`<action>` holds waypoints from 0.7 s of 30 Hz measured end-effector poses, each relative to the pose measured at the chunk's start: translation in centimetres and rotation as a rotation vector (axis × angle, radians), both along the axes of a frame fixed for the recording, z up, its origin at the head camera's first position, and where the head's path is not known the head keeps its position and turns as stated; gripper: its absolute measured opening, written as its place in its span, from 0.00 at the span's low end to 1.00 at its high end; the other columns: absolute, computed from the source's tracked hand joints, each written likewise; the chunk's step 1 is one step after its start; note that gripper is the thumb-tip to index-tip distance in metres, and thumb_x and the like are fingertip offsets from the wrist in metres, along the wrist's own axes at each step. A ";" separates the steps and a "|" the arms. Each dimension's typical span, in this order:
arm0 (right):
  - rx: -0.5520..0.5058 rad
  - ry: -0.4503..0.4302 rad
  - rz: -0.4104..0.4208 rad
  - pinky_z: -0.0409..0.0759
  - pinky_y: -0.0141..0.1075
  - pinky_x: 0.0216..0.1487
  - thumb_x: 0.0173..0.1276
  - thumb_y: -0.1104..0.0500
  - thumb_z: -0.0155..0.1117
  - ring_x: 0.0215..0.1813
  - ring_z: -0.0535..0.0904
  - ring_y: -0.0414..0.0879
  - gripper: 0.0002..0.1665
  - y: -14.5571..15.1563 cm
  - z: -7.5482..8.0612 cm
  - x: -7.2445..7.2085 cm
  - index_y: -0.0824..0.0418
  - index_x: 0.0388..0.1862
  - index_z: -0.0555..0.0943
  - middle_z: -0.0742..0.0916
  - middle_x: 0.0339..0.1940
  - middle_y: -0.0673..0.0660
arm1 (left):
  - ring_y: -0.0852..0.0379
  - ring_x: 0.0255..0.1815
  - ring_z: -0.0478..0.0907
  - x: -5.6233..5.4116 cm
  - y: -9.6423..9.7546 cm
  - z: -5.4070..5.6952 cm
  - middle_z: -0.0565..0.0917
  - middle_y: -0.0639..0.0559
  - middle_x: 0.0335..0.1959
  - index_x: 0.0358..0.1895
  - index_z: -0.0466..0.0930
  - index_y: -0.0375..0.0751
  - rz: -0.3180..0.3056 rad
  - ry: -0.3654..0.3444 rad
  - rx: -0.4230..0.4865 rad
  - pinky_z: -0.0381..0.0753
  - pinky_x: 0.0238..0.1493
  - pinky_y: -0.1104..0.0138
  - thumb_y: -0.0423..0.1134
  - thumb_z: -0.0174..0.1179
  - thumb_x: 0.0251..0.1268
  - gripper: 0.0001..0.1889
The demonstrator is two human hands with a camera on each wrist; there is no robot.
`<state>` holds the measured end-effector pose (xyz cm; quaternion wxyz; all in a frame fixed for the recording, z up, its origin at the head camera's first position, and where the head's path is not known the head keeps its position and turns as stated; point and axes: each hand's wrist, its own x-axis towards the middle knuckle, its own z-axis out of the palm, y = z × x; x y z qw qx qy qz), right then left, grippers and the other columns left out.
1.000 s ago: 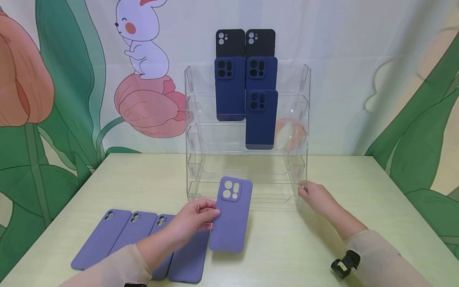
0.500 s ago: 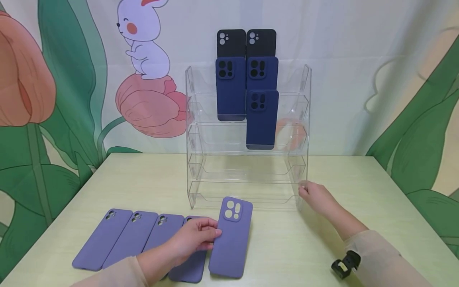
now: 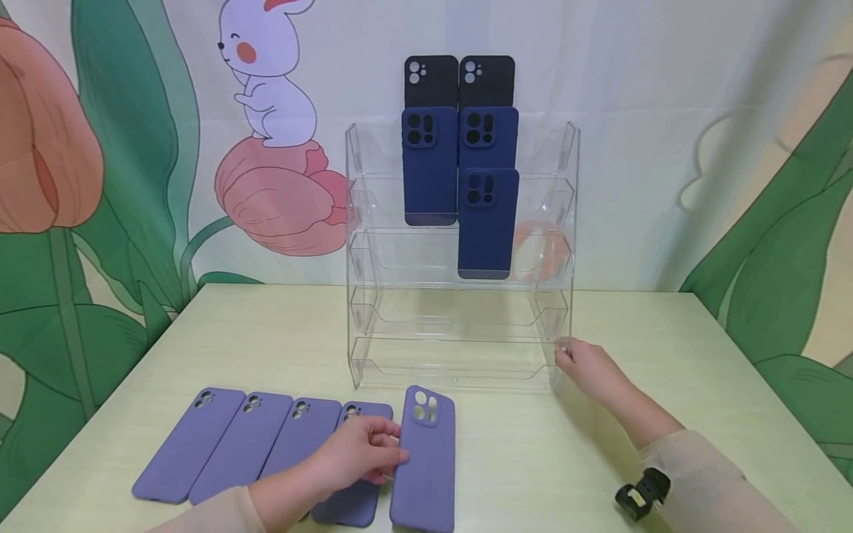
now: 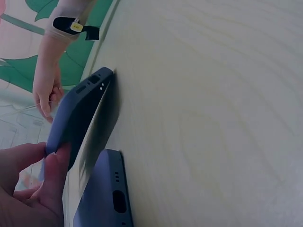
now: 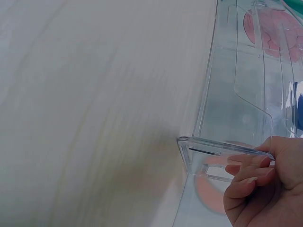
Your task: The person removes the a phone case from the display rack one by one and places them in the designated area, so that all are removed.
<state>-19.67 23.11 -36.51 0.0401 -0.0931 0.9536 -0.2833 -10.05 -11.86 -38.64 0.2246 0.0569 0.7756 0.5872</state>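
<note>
My left hand pinches the left long edge of a purple phone case between thumb and fingers. In the left wrist view that phone case is tilted, its far bottom edge at the table and the gripped edge raised. Several more purple phone cases lie side by side to its left, partly hidden by the left hand and forearm. My right hand holds the lower right side panel of a clear tiered display rack; the right wrist view shows curled fingers at the panel's edge.
Two black phone cases stand in the rack's top tier. In front of them are blue phone cases, with another blue phone case one tier lower on the right. A patterned curtain hangs behind the pale table.
The left hand has lowered the purple phone case toward the table, to the right of the row, and it lies flatter. The right hand has stayed on the rack.
</note>
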 end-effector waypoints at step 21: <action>0.009 0.006 0.001 0.60 0.31 0.17 0.70 0.60 0.40 0.15 0.56 0.40 0.28 0.0 -0.2 -0.1 0.80 0.61 0.64 0.67 0.18 0.54 | 0.57 0.13 0.76 0.6 -0.2 0.8 0.75 0.54 0.19 0.67 0.65 0.37 -0.306 0.187 -0.313 0.76 0.19 0.67 0.37 0.68 0.53 0.36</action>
